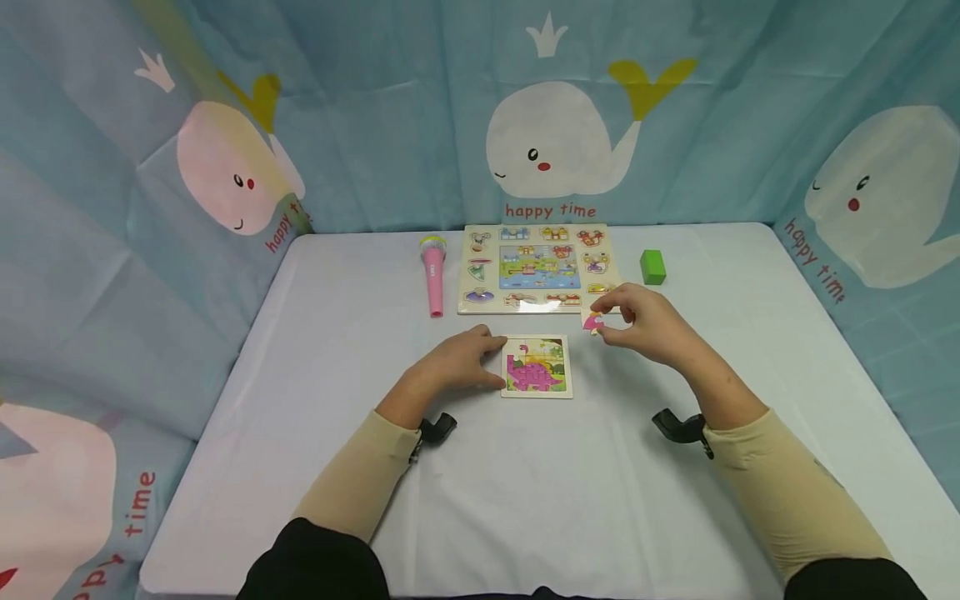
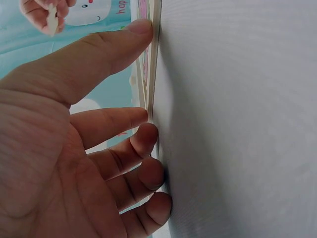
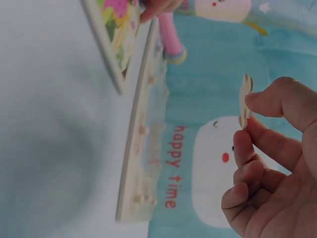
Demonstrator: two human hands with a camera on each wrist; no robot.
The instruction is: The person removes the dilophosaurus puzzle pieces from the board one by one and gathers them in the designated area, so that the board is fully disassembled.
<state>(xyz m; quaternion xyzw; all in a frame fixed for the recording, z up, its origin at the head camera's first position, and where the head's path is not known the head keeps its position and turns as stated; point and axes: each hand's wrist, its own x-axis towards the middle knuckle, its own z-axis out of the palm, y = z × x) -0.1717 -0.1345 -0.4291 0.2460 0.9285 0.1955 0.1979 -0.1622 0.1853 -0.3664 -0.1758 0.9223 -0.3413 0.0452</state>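
Note:
A small square jigsaw puzzle [image 1: 536, 375] with a pink dinosaur lies in a pale frame on the table; its upper left shows a pale patch. My left hand [image 1: 463, 358] is beside it, thumb and index finger straight against its left edge. In the left wrist view the thumb [image 2: 119, 47] overlaps the frame's rim and the other fingertips rest on the cloth. My right hand [image 1: 648, 323] pinches a puzzle piece [image 1: 592, 321] with pink print between thumb and fingers, right of the puzzle. The right wrist view shows that thin piece [image 3: 245, 101] edge-on, above the table.
Behind the puzzle lies a larger wooden picture board [image 1: 483, 307] with several shaped pieces. A pink toy microphone [image 1: 434, 279] is left of it, a green block [image 1: 653, 267] right of it. White cloth covers the table [image 1: 540, 500]; a whale-print curtain [image 1: 390, 125] surrounds its far side.

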